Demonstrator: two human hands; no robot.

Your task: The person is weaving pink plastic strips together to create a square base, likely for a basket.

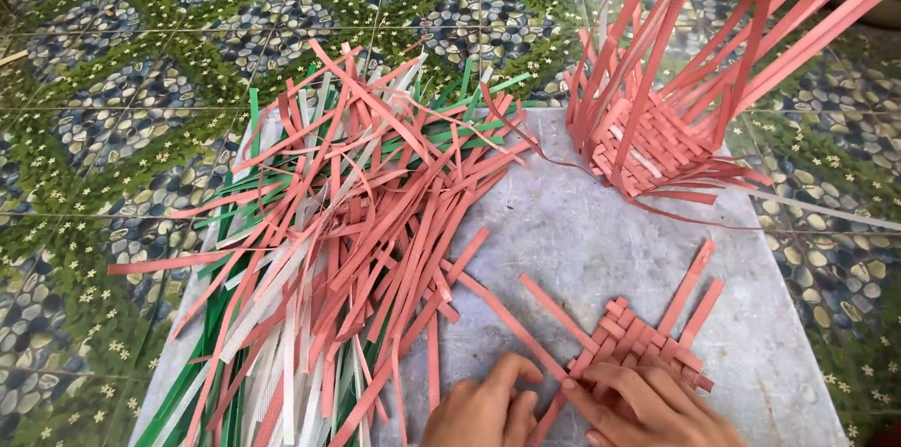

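At bottom edge of grey slab (601, 241), left hand (483, 409) and right hand (648, 405) press fingertips down on small pink woven mat (648, 339), seemingly pinning crossed strips flat, loose strip pile (347, 222) just left, half-woven basket (657, 128) beyond.

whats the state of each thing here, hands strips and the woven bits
left hand: resting on the grey board, fingers curled, beside the small woven mat
right hand: pressing on the small woven mat
small woven mat: flat, partly woven, loose ends sticking out
half-made basket: tipped, strips standing free
pile of strips: loose, tangled
grey board: flat on the tiled floor
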